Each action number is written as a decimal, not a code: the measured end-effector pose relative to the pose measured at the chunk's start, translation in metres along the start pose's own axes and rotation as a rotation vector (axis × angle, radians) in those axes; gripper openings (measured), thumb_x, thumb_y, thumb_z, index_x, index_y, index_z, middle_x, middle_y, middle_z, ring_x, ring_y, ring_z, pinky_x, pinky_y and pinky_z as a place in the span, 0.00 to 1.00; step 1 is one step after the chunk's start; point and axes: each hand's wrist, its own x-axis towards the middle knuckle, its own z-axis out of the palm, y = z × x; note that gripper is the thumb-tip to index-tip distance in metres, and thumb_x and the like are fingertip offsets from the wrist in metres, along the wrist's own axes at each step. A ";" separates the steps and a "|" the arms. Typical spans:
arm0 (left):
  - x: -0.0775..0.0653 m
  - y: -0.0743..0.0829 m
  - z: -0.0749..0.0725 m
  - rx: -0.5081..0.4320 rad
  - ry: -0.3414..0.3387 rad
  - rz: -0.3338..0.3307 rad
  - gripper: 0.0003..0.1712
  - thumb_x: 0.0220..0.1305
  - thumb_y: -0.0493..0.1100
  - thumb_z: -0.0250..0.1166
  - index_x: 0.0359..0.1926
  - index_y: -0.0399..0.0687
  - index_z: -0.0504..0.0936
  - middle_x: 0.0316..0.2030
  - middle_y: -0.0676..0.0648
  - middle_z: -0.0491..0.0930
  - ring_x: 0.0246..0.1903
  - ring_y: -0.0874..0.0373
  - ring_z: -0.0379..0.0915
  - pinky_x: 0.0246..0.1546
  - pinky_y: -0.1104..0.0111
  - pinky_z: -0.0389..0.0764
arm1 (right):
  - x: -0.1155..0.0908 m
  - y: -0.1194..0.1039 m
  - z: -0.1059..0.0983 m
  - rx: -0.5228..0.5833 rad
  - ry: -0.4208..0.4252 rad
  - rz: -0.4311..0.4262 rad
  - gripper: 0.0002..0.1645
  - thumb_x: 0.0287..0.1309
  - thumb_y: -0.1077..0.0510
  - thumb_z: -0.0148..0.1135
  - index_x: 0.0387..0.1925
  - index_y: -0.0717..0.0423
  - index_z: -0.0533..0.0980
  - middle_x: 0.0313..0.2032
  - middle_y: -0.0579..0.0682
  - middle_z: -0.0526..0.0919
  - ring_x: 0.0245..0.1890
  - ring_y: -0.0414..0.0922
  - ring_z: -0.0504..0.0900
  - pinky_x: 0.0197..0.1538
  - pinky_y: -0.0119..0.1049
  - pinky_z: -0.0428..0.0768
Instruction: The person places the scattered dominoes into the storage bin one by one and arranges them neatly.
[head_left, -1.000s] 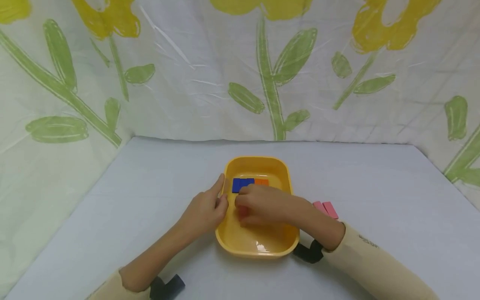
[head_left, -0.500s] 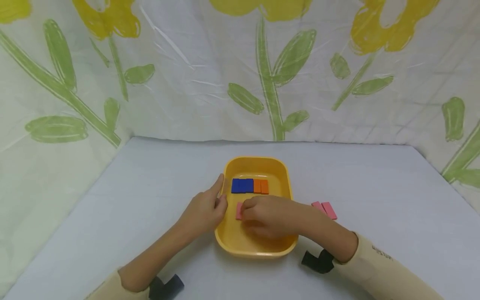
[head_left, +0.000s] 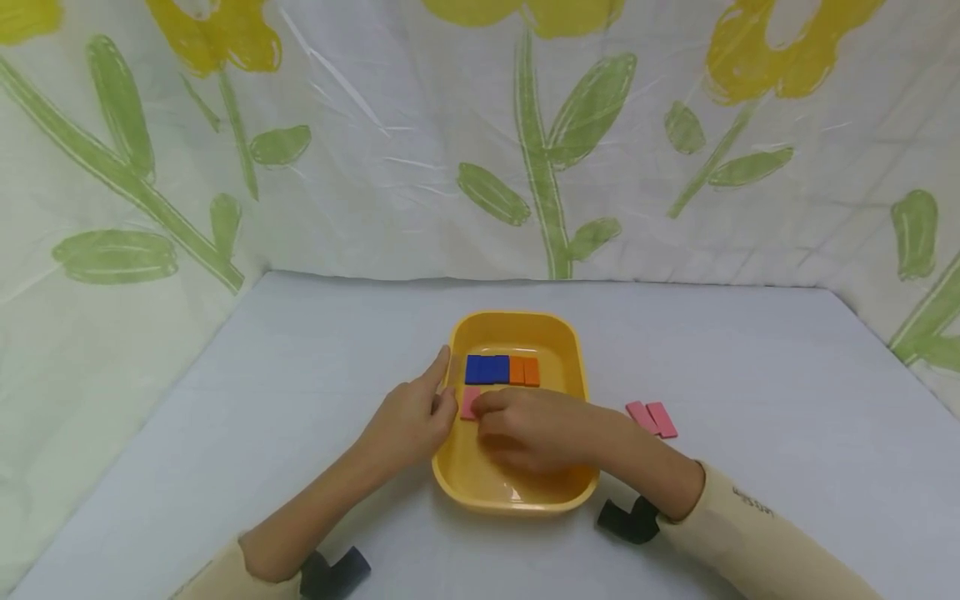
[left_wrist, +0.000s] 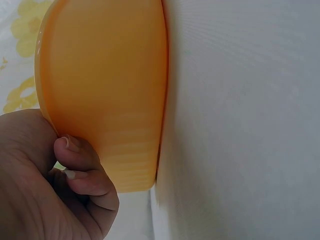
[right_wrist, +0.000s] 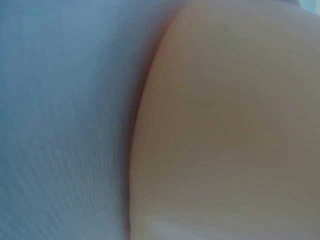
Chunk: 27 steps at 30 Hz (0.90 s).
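Note:
A yellow plastic tray stands on the table, and my left hand grips its left rim. In the left wrist view, that hand's curled fingers lie against the tray's outer wall. My right hand is inside the tray, its fingers curled at the right edge of a small flat pink tile and holding it near the left wall. Part of this tile and the thumb are hidden. Just beyond it lie blue tiles and two orange tiles, side by side in a row.
Two more pink tiles lie on the white tabletop, right of the tray and beyond the right forearm. A flower-printed curtain hangs behind the table. The right wrist view shows mostly tray wall, close up.
My right hand first drew back toward me, then slid the pink tile left and away, close to the blue tiles. My left hand has stayed on the tray's rim.

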 end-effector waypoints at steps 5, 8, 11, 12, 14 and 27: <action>0.000 0.000 0.001 -0.005 0.000 0.007 0.37 0.71 0.42 0.53 0.77 0.39 0.56 0.12 0.55 0.61 0.11 0.61 0.58 0.15 0.70 0.64 | 0.000 0.003 0.003 0.004 0.010 0.005 0.12 0.69 0.56 0.60 0.49 0.56 0.81 0.58 0.53 0.79 0.61 0.46 0.75 0.62 0.36 0.73; 0.001 0.000 0.001 -0.004 -0.002 0.007 0.37 0.72 0.42 0.53 0.77 0.39 0.55 0.12 0.54 0.61 0.11 0.61 0.58 0.15 0.70 0.64 | 0.000 0.003 0.003 0.003 0.017 0.006 0.12 0.69 0.56 0.60 0.49 0.56 0.81 0.59 0.53 0.78 0.61 0.46 0.75 0.62 0.36 0.73; 0.001 0.000 0.000 -0.004 -0.011 -0.009 0.37 0.72 0.43 0.53 0.78 0.41 0.55 0.12 0.54 0.62 0.12 0.60 0.59 0.15 0.70 0.64 | 0.000 0.004 0.003 0.005 0.024 0.012 0.13 0.69 0.56 0.60 0.50 0.57 0.81 0.59 0.54 0.77 0.61 0.46 0.75 0.62 0.36 0.73; 0.001 0.000 0.000 -0.004 -0.011 -0.013 0.37 0.72 0.43 0.53 0.78 0.41 0.54 0.12 0.54 0.62 0.12 0.60 0.60 0.15 0.70 0.64 | 0.000 0.004 0.003 0.005 0.028 0.013 0.13 0.69 0.56 0.60 0.50 0.57 0.81 0.59 0.54 0.77 0.60 0.47 0.75 0.62 0.36 0.73; 0.001 0.000 0.000 0.000 -0.011 -0.015 0.37 0.72 0.43 0.53 0.78 0.41 0.54 0.12 0.54 0.62 0.12 0.60 0.60 0.15 0.70 0.64 | 0.001 0.003 0.002 0.006 0.029 0.019 0.14 0.69 0.55 0.60 0.51 0.57 0.81 0.59 0.54 0.77 0.61 0.47 0.75 0.62 0.36 0.72; 0.000 0.001 0.000 0.004 -0.014 -0.016 0.37 0.72 0.43 0.53 0.78 0.41 0.54 0.12 0.53 0.63 0.12 0.59 0.61 0.16 0.71 0.64 | -0.010 0.005 -0.013 -0.001 0.085 0.000 0.10 0.68 0.56 0.61 0.48 0.53 0.81 0.59 0.53 0.78 0.61 0.48 0.76 0.58 0.37 0.76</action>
